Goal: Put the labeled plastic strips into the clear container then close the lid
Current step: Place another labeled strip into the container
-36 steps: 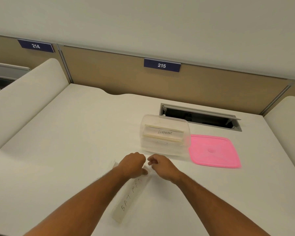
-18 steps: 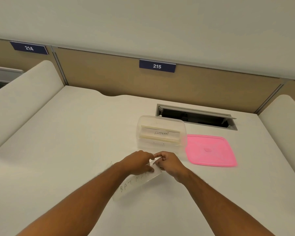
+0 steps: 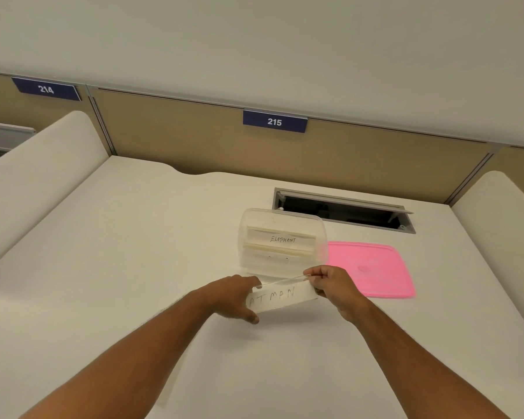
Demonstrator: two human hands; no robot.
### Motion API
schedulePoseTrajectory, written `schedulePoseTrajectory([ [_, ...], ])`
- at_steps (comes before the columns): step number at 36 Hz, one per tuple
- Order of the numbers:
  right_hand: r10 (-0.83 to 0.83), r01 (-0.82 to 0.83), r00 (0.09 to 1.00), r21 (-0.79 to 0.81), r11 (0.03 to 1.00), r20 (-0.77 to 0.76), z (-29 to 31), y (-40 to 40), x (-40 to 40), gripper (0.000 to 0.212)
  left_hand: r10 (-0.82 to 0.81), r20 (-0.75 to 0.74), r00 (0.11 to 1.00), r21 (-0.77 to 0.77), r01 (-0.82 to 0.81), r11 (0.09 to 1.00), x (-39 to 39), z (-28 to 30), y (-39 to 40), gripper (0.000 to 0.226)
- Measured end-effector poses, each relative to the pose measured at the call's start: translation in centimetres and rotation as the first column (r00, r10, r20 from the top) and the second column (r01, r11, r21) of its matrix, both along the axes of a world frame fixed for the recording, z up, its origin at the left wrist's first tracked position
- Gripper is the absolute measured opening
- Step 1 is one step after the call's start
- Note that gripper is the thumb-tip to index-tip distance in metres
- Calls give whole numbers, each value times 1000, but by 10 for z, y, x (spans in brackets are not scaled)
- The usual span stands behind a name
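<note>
Both hands, left hand (image 3: 235,296) and right hand (image 3: 330,282), pinch the ends of a labeled strip (image 3: 282,296) at frame center. Clear container (image 3: 282,237) just above, pink lid (image 3: 372,269) right.

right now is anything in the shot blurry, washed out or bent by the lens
Head view: the strip held between the left hand and right hand is slightly soft, its first letter hidden; the clear container nearly fades into the white desk; the pink lid looks overexposed; the partition's top edge bows from wide-angle distortion.
</note>
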State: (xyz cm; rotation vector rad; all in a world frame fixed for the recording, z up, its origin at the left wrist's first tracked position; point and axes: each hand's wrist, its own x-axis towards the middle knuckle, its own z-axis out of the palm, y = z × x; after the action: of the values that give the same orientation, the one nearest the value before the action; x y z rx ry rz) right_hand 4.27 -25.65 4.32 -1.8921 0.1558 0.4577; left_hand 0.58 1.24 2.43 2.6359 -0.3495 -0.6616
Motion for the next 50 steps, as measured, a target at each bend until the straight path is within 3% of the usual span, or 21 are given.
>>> schedulePoseTrajectory([
  [4,177,-142,978,-269,953,110,10,-8,1,25,-13,60,998,3,13,1000,5,5,-1,71],
  [8,374,-224,913,-562,796,166,21,-12,7,13,-37,121,992,2,37,999,12,13,0,66],
  [10,457,-237,868,-647,724,193,28,-14,11,19,-41,150,988,-13,44,999,16,18,2,64],
  [20,671,-398,732,-726,562,118,73,-11,29,67,-96,345,934,-36,115,993,48,56,2,65],
  [26,699,-318,692,-792,520,181,94,-5,49,61,-78,428,900,-32,101,994,72,77,4,67],
  [35,671,-259,704,-796,547,232,102,7,76,40,-80,395,915,11,83,997,104,86,7,62],
  [50,704,-313,705,-855,414,83,59,21,110,41,-96,220,971,163,60,985,131,53,4,55],
])
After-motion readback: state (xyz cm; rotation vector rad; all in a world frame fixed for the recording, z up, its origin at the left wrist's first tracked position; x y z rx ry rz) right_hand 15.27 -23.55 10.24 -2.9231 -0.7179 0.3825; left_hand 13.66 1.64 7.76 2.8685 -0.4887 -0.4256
